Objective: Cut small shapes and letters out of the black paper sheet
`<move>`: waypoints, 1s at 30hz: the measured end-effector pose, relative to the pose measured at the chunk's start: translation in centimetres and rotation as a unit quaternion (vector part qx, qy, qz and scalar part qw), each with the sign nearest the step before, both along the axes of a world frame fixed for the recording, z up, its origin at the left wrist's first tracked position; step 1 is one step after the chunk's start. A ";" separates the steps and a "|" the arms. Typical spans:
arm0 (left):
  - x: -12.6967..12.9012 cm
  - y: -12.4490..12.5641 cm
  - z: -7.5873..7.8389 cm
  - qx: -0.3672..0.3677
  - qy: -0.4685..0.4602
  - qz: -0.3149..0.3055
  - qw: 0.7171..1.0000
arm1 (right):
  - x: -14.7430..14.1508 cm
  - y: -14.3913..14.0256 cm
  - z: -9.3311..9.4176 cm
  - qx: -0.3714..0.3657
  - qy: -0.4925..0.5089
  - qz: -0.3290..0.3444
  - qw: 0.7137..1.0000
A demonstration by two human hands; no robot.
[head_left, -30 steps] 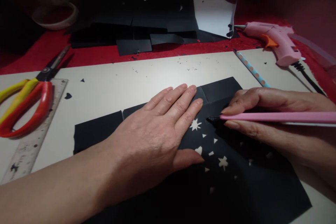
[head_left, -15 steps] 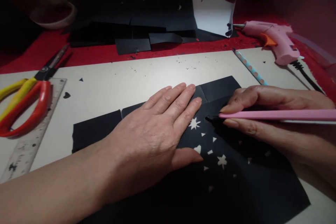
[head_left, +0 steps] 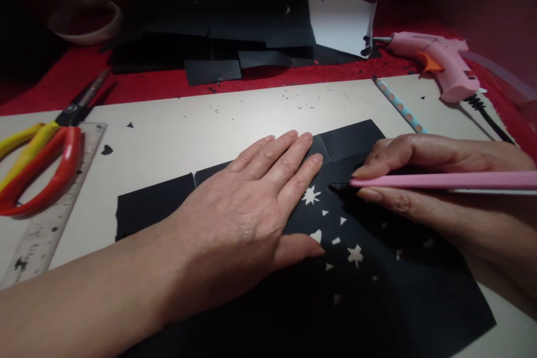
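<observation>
left hand (head_left: 247, 207) lies flat, fingers spread, pinning the black paper (head_left: 159, 210); right hand (head_left: 423, 179) grips the pink knife (head_left: 440, 180). press firmly, cut slowly.

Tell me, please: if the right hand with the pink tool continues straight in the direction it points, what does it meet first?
Probably the left hand: the right hand points its pink tool leftward across the black paper, toward those fingers beside the star cut-out. Depth is unclear.
</observation>
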State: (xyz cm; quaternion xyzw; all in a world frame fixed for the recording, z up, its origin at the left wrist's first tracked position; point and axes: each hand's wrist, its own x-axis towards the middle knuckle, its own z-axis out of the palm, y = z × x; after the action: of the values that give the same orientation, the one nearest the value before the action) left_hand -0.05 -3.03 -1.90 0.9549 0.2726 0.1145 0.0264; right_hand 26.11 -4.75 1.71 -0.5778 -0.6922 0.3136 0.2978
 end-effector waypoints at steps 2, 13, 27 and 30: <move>0.0 0.0 0.1 -0.001 0.000 -0.002 1.000 | 0.1 0.0 -0.1 0.001 0.000 0.005 1.000; -0.1 0.0 -0.1 0.009 -0.007 -0.001 1.000 | 0.3 0.1 -0.5 0.043 -0.040 0.035 0.998; 0.1 0.2 0.6 0.021 0.007 -0.020 1.000 | 0.6 0.2 -0.5 0.061 -0.035 0.057 0.996; 0.2 0.3 0.7 0.025 0.004 -0.019 0.999 | 0.5 0.1 -0.5 0.022 0.001 0.032 0.999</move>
State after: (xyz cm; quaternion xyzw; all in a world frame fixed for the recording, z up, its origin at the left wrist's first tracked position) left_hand 0.11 -2.71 -1.20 0.9608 0.2513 0.1168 0.0033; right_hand 26.64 -4.60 1.21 -0.5481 -0.7168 0.3081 0.3013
